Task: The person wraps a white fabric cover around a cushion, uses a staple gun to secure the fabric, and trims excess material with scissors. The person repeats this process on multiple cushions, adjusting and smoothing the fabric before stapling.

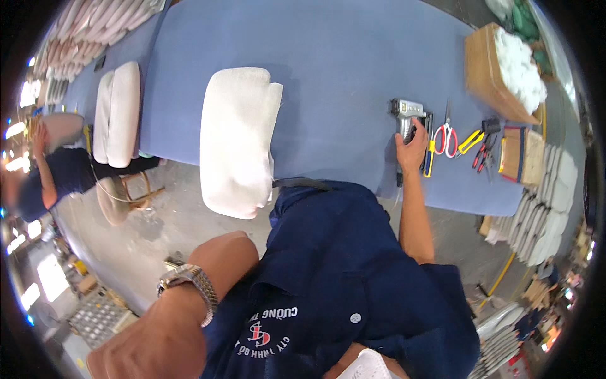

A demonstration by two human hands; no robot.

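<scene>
My right hand (412, 144) is closed round the grip of a silver and black staple gun (409, 110), which rests on the blue-grey tabletop. My left hand (228, 251) is lower left, beside my body and off the table, a metal watch on its wrist; its fingers are hidden. Ahead of it a white fabric-covered cushion (237, 139) lies across the table's near edge, one end jutting out over the floor. A loose fabric edge runs down its right side. Right of the staple gun lie red-and-white-handled scissors (446, 136) and a yellow-handled cutter (470, 142).
Red-handled pliers (485, 155) lie farther right. A cardboard box (495, 72) of white stuffing stands at the table's far right. Two pale cushions (118, 114) lie on the left, near a co-worker (53, 174) handling another cushion. Stacked grey cushions (546, 202) stand past the right end.
</scene>
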